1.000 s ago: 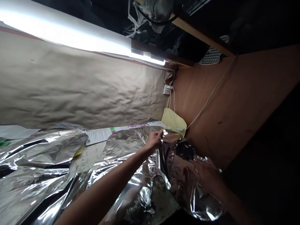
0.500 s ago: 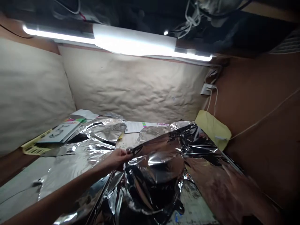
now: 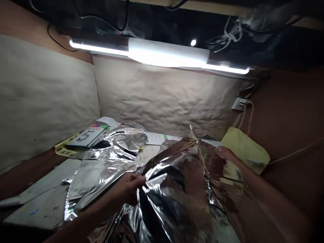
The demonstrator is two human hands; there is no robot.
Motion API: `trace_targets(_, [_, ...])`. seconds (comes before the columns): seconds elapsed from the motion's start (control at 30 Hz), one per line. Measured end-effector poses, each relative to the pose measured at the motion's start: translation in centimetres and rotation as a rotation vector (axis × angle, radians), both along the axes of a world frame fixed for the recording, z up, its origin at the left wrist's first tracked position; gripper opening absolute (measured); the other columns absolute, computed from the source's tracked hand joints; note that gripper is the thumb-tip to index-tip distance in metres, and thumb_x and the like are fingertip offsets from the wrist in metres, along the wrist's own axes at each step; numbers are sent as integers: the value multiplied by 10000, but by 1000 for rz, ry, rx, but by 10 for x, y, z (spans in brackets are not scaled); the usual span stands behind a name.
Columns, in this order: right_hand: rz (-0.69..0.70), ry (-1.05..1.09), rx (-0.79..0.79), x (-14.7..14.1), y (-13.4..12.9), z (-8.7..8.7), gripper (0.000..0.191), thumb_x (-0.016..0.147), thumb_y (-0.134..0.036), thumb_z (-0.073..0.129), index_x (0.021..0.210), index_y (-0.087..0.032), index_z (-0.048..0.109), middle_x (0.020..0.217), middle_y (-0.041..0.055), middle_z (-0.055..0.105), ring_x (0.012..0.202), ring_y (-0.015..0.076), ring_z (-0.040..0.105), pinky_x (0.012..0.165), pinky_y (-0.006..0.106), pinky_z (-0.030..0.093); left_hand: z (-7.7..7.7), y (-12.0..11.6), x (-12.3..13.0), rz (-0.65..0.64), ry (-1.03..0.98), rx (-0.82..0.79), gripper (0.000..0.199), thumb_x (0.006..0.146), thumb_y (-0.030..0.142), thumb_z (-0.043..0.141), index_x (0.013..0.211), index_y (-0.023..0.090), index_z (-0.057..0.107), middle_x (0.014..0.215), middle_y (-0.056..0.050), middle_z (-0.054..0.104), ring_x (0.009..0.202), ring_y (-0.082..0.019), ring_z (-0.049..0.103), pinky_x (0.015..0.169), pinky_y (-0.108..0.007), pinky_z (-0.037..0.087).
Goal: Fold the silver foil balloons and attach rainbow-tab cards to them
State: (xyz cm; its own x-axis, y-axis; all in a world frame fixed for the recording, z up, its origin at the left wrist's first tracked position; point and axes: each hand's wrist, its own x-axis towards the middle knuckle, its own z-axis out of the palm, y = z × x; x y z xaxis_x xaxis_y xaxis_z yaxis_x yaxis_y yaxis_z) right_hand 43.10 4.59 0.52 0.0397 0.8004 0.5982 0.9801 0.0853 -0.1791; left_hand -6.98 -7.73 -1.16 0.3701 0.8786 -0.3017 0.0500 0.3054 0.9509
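A large sheet of shiny silver metallic film (image 3: 174, 182) spreads across the table in front of me, creased and partly see-through. My left hand (image 3: 131, 185) is closed on its near-left edge, pinching the film between thumb and fingers. Farther back on the right, my right hand (image 3: 226, 154) seems to grip the far-right part of the same sheet, though motion blurs its fingertips. Between the hands the film is lifted, with a crease running down from a raised peak. More silver film (image 3: 118, 145) lies crumpled to the left.
On the left, a notebook marked with a 5 (image 3: 84, 136) rests on a yellow slotted basket (image 3: 63, 148). Papers (image 3: 155, 138) lie along the papered back wall. At the right are a yellow sheet (image 3: 253, 148) and a wall outlet (image 3: 239, 104) with cords. A tube light (image 3: 167, 55) hangs above.
My right hand has moved away from me to the sheet's far-right part, and the film there is now raised into a peak. My left hand keeps its pinch. The view has turned left.
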Motion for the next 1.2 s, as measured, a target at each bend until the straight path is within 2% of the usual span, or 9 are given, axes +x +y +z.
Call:
trace_targets(0.1, [-4,29,6,-28,-4,-25,480,998,-423,373,1225,-93,636,1283,216,623,1228,346,567,1029,527,447,-15,-24,-13,-130,438,185,413,802,551,627,666,164,581,545,15,537,494,-148,521,458,-232,289])
trace_targets(0.17, [120,9,-18,-60,-20,-47,521,990,-431,351,1353,-122,560,1427,185,530,1340,324,476,1101,505,398,-20,-35,-14,-171,650,341,365,829,470,587,623,169,578,599,-3,588,578,-172,571,505,-246,301])
trace_targets(0.27, [430,-105,-251,-109,-50,-78,563,981,-494,383,1448,-193,476,1524,124,434,1410,298,395,1132,499,371,-19,-42,-12,-139,893,501,300,849,410,556,679,178,637,712,-46,673,716,-221,630,595,-278,341])
trace_targets(0.33, [474,-178,-435,-133,-64,-91,613,974,-564,376,1489,-234,419,1562,108,372,1441,308,339,1149,542,323,-16,-44,-13,-112,991,549,282,871,403,543,743,184,666,768,-61,699,761,-234,644,633,-292,355])
trace_targets(0.5, [483,-260,-606,-154,-63,-90,675,961,-646,336,1540,-303,296,1613,57,246,1493,301,199,1192,556,204,-19,-56,-30,-35,1084,501,336,939,481,482,854,199,643,822,-55,718,762,-235,670,641,-296,380])
trace_targets(0.73, [632,-298,-634,-174,-60,-80,691,966,-636,332,1562,-307,214,1627,36,185,1505,281,150,1203,543,185,-27,-66,-40,39,1160,452,265,926,416,524,1003,173,597,887,-85,717,860,-269,683,679,-313,401])
trace_targets(1.0, [572,-264,-467,-185,-56,-85,660,954,-597,404,1499,-225,398,1581,121,323,1467,331,270,1171,581,257,-18,-45,-55,-91,686,263,320,790,474,645,697,170,608,632,12,584,577,-154,557,499,-248,302])
trace_targets(1.1, [561,-68,-220,-205,-96,-64,567,995,-505,361,1453,-183,451,1531,166,407,1415,334,382,1114,570,377,-5,-31,-52,-79,290,40,343,759,479,726,738,160,602,537,56,485,441,-94,435,439,-216,299])
trace_targets(1.2, [719,12,-113,-239,-163,-33,668,987,-545,353,1557,-216,236,1540,137,399,1392,328,421,1047,538,478,19,-14,-33,28,-161,-172,281,791,307,759,690,141,557,506,77,434,389,-44,370,403,-170,317])
